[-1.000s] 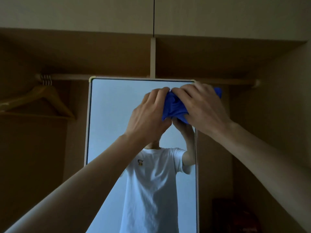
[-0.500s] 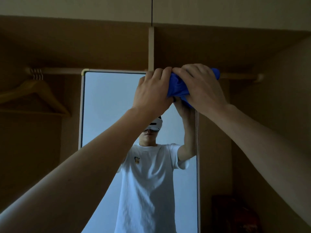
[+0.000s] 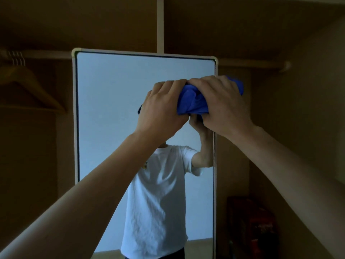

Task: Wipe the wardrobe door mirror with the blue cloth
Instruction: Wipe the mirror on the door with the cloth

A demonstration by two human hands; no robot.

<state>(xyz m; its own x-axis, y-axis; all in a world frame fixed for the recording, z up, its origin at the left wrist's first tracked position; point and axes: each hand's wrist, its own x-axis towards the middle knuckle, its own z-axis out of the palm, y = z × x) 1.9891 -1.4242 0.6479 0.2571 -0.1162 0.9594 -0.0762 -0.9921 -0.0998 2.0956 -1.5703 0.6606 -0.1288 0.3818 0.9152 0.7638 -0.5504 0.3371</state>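
A tall mirror [image 3: 112, 113] in a pale frame stands upright inside the open wardrobe. A bunched blue cloth [image 3: 193, 101] is pressed against the glass near the mirror's upper right edge. My left hand [image 3: 160, 111] grips the cloth's left side and my right hand [image 3: 222, 103] covers its right side, which pokes out past the frame. The mirror shows a person in a white T-shirt with raised arms.
A wooden hanging rail [image 3: 252, 63] runs behind the mirror's top. Wooden hangers [image 3: 28, 86] hang at the far left. A vertical divider [image 3: 160, 23] rises above the mirror. A dark red box [image 3: 252, 225] sits low on the right. The wardrobe's side wall [image 3: 308, 109] is at the right.
Both hands have slid the cloth down from the mirror's top right corner to a spot below it. The view has also tilted downward.
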